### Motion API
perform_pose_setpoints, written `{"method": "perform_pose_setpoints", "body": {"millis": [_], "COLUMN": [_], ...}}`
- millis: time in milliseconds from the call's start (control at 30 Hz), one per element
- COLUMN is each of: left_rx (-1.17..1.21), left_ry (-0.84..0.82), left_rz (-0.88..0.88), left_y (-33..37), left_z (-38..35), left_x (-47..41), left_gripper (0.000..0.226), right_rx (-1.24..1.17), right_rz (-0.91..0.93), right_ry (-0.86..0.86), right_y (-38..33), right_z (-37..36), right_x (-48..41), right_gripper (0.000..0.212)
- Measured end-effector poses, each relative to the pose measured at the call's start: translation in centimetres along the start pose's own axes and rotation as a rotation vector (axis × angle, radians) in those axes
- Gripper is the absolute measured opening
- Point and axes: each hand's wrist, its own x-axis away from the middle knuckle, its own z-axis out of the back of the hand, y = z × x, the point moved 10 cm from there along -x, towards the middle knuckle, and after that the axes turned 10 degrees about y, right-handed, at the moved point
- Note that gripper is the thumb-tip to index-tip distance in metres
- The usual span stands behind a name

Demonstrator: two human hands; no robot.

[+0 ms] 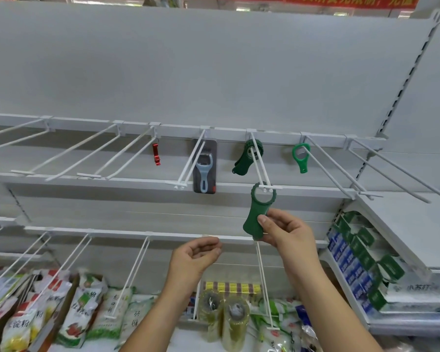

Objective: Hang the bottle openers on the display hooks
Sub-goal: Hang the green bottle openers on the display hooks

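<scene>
The dark green bottle opener [255,215] hangs upright at the front tip of a white double-wire hook [259,162], its toothed ring around the two wire ends. The right hand [287,233] pinches the opener's broad lower end between thumb and fingers [267,238]. The left hand [194,256] is lower and to the left, palm up, fingers loosely curled and holding nothing. Far back on the same hook, against the rail [137,126], hangs a bunch of matching dark green openers [245,160]. On the next hook to the right is a lighter green opener [301,156]. To the left are a blue-grey opener on a dark card [203,171], then a small red opener [156,154]. Below lie food packets [81,313], with stacked boxes [353,255] at the right.
</scene>
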Motion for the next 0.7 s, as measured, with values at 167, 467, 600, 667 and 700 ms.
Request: {"method": "perform_pose_setpoints", "body": {"millis": [167,467,600,667,700], "left_rx": [-0.002,0.011,0.002,0.007,0.011], "left_ry": [0.002,0.017,0.012,0.011,0.006], "left_rz": [0.001,-0.013,-0.023,-0.023,-0.024], "left_y": [0.0,0.0,0.1,0.2,0.2], "left_z": [0.6,0.9,-0.3,-1.0,-1.4], "left_x": [-0.4,-1.3,-1.3,-1.1,-1.0], "left_gripper": [0.026,0.025,0.024,0.024,0.024], "right_rx": [-0.022,-0.040,0.016,0.026,0.022], "right_rz": [-0.046,0.031,0.057,0.079,0.092], "right_ry": [0.022,0.016,-0.023,-0.042,-0.053], "right_y": [0.9,0.3,0.3,0.0,-0.5], "right_z": [-0.7,1.5,2.1,1.8,1.6], "right_x": [-1.4,0.1,2.4,3.2,3.5], "right_gripper": [0.020,0.025,0.024,0.024,0.023]}}
